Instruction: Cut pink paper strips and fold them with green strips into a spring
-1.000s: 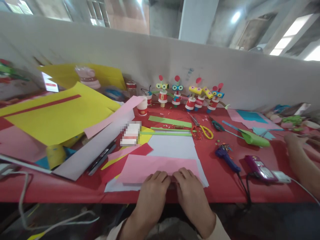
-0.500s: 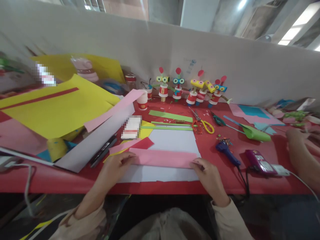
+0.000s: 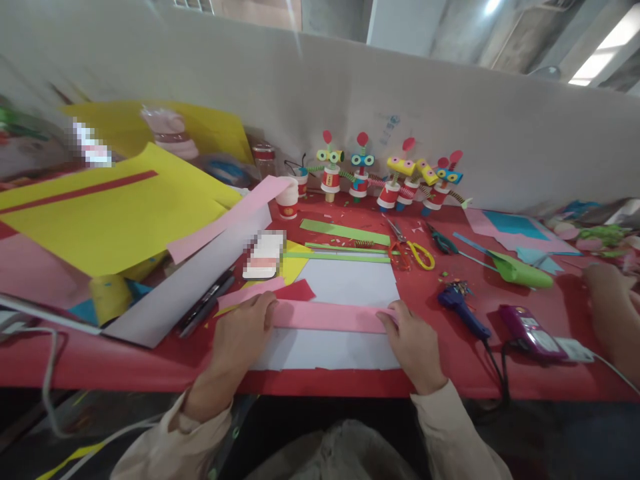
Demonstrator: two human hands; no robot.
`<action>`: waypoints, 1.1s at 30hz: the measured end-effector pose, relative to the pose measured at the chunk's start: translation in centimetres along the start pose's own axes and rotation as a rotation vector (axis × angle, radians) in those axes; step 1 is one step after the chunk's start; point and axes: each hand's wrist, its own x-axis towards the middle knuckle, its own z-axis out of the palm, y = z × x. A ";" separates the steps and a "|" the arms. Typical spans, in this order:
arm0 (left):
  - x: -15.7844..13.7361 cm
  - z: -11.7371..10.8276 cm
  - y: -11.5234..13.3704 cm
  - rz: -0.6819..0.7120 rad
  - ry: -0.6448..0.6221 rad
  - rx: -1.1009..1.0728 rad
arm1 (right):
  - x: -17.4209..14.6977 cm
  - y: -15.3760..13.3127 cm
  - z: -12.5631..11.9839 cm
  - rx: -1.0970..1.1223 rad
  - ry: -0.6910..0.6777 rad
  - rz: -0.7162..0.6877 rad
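- Head view, near edge of the red tabletop [image 3: 345,382]: a pink paper strip [image 3: 330,316] lay crosswise, its length roughly parallel to that edge, over white paper [image 3: 345,283] that showed on both its long sides.
- Left hand [image 3: 245,330] grasped the strip's left end, fingers bent over it; the thumb's exact place could not be made out.
- Right hand [image 3: 413,343] pinched the strip's right end between thumb and fingers, well apart from the other hand.
- Left of the white sheet, pink, red and yellow scraps overlapped, and dark pens [image 3: 206,305] lay beside them.
- Toward the left edge of the tabletop, a large yellow sheet [image 3: 100,220] bore a narrow red strip [image 3: 83,192].
- Beyond the white sheet, a broad green strip [image 3: 345,231] lay near scissors [image 3: 403,240] with red and yellow handles; pliers [image 3: 443,241] were just right of these.
- Along the far edge, several cup figures [image 3: 331,180] with big paper eyes stood before a pale partition [image 3: 200,67].
- Right of the hands, a purple-blue glue gun [image 3: 465,315] lay near a purple device [image 3: 530,333].
- At the right edge, another person's forearm [image 3: 613,327] reached over the tabletop.
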 end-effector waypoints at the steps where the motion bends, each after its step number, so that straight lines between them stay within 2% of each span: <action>1: 0.1 0.1 0.0 0.014 0.008 -0.002 | 0.0 -0.1 0.0 -0.003 -0.006 0.004; 12: 0.5 0.8 -0.2 0.079 -0.015 0.140 | -0.1 -0.2 0.8 0.040 0.032 0.076; 18: 0.3 1.1 -0.3 0.092 -0.012 0.136 | -0.1 -0.2 0.8 0.056 0.018 0.095; 21: 0.3 1.0 -0.3 0.083 0.046 0.128 | -0.3 -0.5 0.6 0.028 0.085 0.090; 23: 0.2 0.8 -0.2 0.092 0.138 0.168 | -0.4 -0.8 0.6 -0.025 0.159 0.037; 25: 0.2 0.5 0.0 0.155 0.170 0.206 | -0.5 -0.9 0.6 -0.037 0.175 -0.102; 27: 0.1 0.3 0.3 0.231 0.093 0.194 | -0.7 -1.0 0.6 0.002 0.130 -0.252; 29: -0.3 0.2 0.8 0.248 0.008 0.174 | -0.9 -1.1 0.6 0.042 0.086 -0.336; 33: -2.3 0.5 2.7 0.199 0.021 0.200 | -2.0 -2.3 0.2 0.056 0.051 -0.420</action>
